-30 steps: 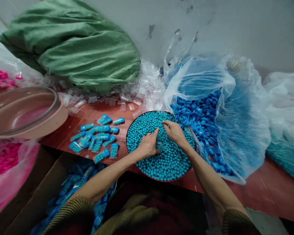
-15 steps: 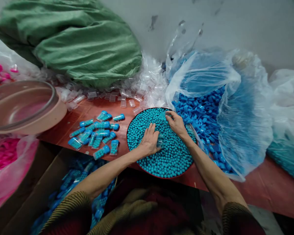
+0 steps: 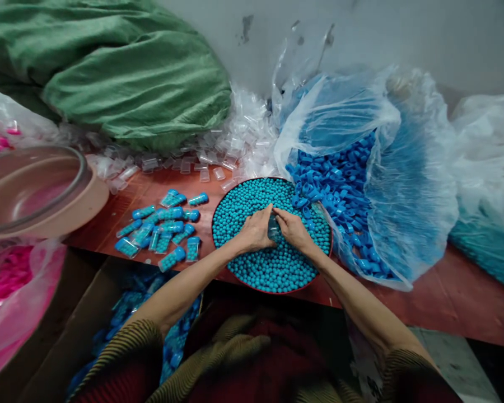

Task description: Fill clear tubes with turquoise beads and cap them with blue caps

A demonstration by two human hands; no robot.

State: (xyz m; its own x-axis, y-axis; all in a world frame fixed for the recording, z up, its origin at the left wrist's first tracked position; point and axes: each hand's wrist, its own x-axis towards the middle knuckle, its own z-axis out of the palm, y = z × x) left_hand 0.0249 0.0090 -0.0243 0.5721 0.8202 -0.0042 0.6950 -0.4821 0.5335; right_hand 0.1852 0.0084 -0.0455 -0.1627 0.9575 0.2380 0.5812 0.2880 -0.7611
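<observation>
Both my hands meet over a round basin (image 3: 213,230) full of small turquoise balls (image 3: 273,274). My left hand (image 3: 257,229) is closed around a small clear plastic bottle (image 3: 273,228), thumb below and fingers above. My right hand (image 3: 294,229) is closed against the bottle's right side, its fingertips by those of the left. Whatever its fingers may pinch is hidden. To the left on the table lie several filled bottles (image 3: 163,226) with blue caps. Loose blue caps (image 3: 336,184) spill from a plastic bag at the basin's right edge.
Clear empty bottles (image 3: 247,140) are heaped behind the basin, beside a big green sack (image 3: 121,78). A pinkish tub (image 3: 79,196) stands at the left. Below the table edge are a box of filled bottles (image 3: 130,302) and a bag of pink pieces (image 3: 8,280). The translucent bag (image 3: 411,179) bulges at right.
My right hand has come down from the far part of the basin to the bottle in my left hand. My left fingers, spread half a second ago, have drawn together around it. The view has shifted slightly.
</observation>
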